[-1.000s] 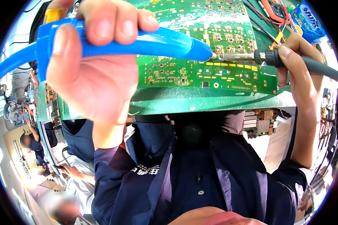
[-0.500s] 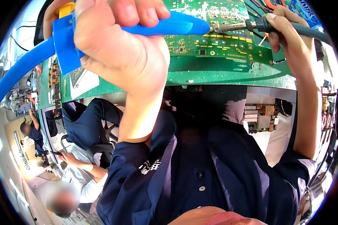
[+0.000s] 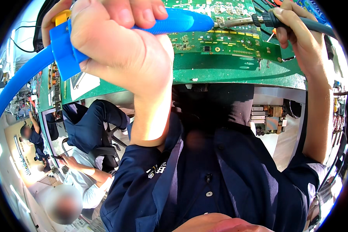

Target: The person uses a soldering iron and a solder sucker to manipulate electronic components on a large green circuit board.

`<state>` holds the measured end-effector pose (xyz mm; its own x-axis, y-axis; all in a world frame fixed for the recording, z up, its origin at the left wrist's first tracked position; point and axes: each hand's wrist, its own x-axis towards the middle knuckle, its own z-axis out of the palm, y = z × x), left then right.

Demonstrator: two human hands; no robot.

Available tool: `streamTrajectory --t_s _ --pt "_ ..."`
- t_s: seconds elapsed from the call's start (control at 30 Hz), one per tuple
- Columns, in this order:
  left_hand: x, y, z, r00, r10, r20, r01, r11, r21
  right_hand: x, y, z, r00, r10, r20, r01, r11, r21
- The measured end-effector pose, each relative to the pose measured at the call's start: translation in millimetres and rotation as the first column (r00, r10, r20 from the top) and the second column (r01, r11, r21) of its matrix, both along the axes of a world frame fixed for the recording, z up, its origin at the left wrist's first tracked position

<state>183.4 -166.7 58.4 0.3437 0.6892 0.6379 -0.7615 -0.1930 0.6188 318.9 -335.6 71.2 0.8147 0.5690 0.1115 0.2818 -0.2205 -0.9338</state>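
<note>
My left hand [image 3: 120,58] is closed round a blue hand tool [image 3: 181,20] with a yellow part [image 3: 62,17] at its rear and a long blue piece curving down leftward. Its nozzle rests at the upper part of a green circuit board [image 3: 232,48]. My right hand [image 3: 301,42] grips a soldering iron [image 3: 263,19] by its dark handle, with the metal tip meeting the nozzle on the board; whether the two tips touch is too small to tell. The board lies over a green mat [image 3: 205,73], partly hidden at its left by my left hand.
A white sheet [image 3: 85,85] and component assemblies [image 3: 55,87] lie at left. Below the bench is another assembly [image 3: 268,120]. A seated co-worker [image 3: 85,174] in a light top holds a dark object at lower left; another person [image 3: 36,141] works farther back. Wires hang at upper left.
My left hand has turned, showing more of its side, and shifted right. The board, tools and my right hand appear higher in view; both hands still grip their tools.
</note>
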Motion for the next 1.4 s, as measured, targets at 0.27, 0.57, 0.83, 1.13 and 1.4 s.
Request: streamTrajectory --t_s 0.27,0.57,0.83,1.13,1.4 --pt "4 4 4 0.998 0.019 -0.054 -0.02 1.0 -0.015 3 -1 -5 0.999 -0.027 -0.029 0.028 0.999 0.02" --pt "-4 5 2 0.998 -0.006 -0.06 0.001 0.997 -0.076 29 -18 -22 0.97 0.244 -0.011 -0.244 0.97 0.005" --pt "-30 17 -7 0.983 -0.108 0.149 0.122 0.989 -0.086 28 -16 -22 0.983 0.185 -0.013 -0.186 0.982 -0.023" --pt "-122 126 -65 0.995 0.097 0.028 -0.087 0.966 -0.243 15 -13 -16 0.995 0.089 -0.035 -0.089 0.996 0.014" --pt "-159 163 -103 0.977 0.211 0.007 -0.203 0.948 -0.246 23 -15 -18 0.989 0.115 -0.097 -0.118 0.993 -0.017"
